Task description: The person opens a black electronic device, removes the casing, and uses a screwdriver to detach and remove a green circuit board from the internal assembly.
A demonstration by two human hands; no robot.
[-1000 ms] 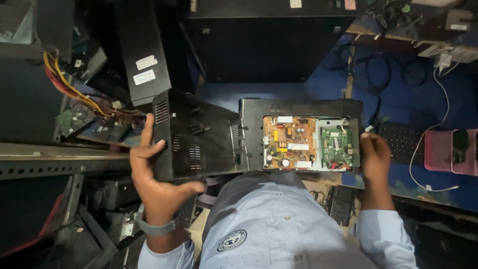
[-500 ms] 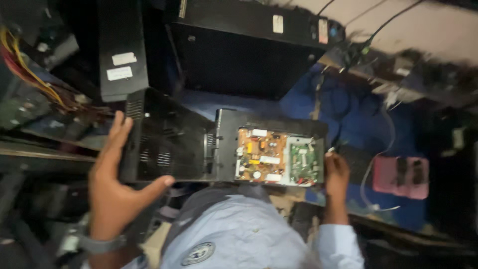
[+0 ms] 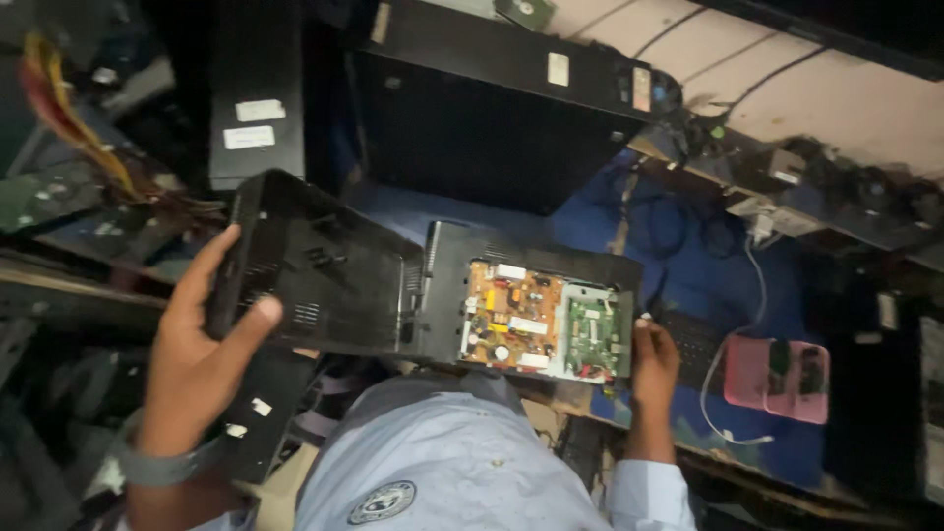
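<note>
My left hand (image 3: 202, 369) grips the near-left edge of a black vented cover (image 3: 315, 265), swung open and tilted up to the left. That cover joins a black box base (image 3: 536, 261) holding an orange circuit board (image 3: 511, 315) and a green circuit board (image 3: 593, 337). At the box's right edge, my right hand (image 3: 654, 369) holds it beside the green board. Both hands keep the opened box over my lap, above my light blue shirt (image 3: 442, 462).
A large black case (image 3: 472, 108) stands behind the box. A tall black unit (image 3: 256, 98) with white labels is at the upper left, next to coloured wires (image 3: 69, 123). A pink device (image 3: 777, 379) with a white cable lies on the blue surface (image 3: 688, 265) at right.
The view has swung left and tilted, so the box now sits more centrally. Both hands keep the same hold on cover and base.
</note>
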